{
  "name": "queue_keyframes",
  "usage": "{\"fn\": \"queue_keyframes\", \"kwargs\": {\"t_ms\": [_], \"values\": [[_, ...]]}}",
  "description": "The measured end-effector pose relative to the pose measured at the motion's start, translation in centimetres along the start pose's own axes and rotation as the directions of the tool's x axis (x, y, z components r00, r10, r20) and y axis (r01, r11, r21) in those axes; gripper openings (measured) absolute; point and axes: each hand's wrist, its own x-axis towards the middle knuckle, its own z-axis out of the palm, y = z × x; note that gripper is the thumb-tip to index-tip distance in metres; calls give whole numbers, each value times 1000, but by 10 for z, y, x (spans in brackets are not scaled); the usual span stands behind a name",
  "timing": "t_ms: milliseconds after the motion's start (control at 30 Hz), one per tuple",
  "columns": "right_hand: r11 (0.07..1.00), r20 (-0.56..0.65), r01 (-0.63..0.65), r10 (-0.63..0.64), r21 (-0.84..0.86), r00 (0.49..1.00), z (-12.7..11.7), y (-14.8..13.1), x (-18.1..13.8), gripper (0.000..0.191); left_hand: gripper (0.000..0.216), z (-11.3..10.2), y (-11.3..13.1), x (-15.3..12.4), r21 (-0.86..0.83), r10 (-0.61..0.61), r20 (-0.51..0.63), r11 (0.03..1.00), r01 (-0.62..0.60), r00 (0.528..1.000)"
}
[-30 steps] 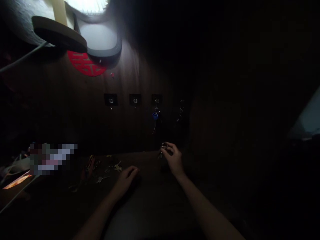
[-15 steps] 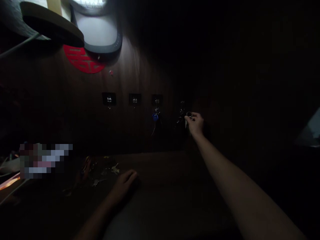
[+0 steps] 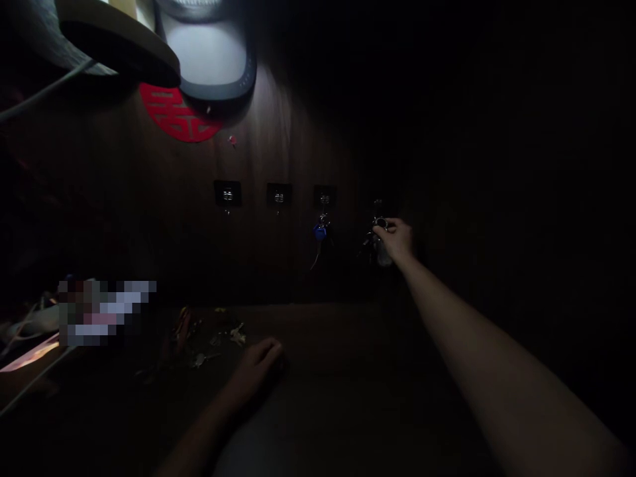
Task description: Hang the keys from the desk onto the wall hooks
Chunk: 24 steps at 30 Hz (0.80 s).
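My right hand [image 3: 396, 238] reaches to the dark wooden panel, its thumb and fingers pinching a metal key ring [image 3: 381, 223]. Dark keys [image 3: 368, 244] hang just left of those fingers, below the rightmost hook [image 3: 378, 202]. Whether the pinched ring is on that hook is too dark to tell. Keys with a blue tag [image 3: 320, 232] dangle from the neighbouring hook [image 3: 324, 198]. My left hand [image 3: 259, 361] rests on the dark tabletop, fingers loosely bent and partly in shadow, with nothing seen in it. Near it lie loose keys [image 3: 238, 334] and another key [image 3: 201, 359].
Two more hooks [image 3: 227, 195] are fixed on the panel's left. Above them are a red paper cutout [image 3: 181, 122] and a lit lamp-like device [image 3: 209, 56]. A pale cable [image 3: 42, 99] crosses the upper left. A pixelated patch [image 3: 106, 315] covers something at left.
My right hand has brought the key ring closer to the rightmost hook, up against the hanging keys. The view has shifted slightly; my left hand stays on the tabletop.
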Motion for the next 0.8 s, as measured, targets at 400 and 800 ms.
{"fn": "queue_keyframes", "kwargs": {"t_ms": [400,800], "values": [[997,-88,72,-71,4,994,-4,17,-41,42,41,-2,-3,-1,61,35,3,998,-35,999],[977,74,-102,90,185,993,5,38,-156,36,39,-3,-3,-2,99,62,-24,993,-60,998]]}}
